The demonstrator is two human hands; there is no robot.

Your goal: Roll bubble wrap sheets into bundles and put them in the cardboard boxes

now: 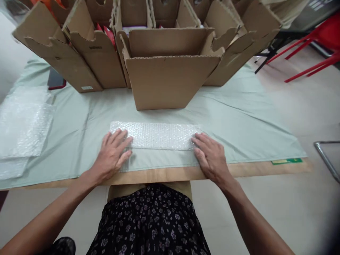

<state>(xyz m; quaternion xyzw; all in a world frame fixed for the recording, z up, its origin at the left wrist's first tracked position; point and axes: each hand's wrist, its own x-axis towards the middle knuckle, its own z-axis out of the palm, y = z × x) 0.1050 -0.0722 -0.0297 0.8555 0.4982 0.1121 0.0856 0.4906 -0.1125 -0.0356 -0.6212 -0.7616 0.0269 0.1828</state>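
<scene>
One cardboard box (pixel 105 67) holds something red (pixel 109 36); left hand (pixel 112 153) and right hand (pixel 211 154) rest on bubble wrap (pixel 162 136), each grip wide

Looks like a small packing area, home or biz can't tell: cloth-covered table (pixel 252 124) w/ cardboard boxes (pixel 170 83) bunched at back, bubble wrap strip (pixel 162 136) in front, stacked sheets (pixel 23 124) at L; red chair (pixel 328 33) off to R on pale floor (pixel 297 113).

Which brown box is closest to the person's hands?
The front box: it stands forward of the other boxes, just beyond the bubble-wrap strip that the left hand and right hand touch.
</scene>
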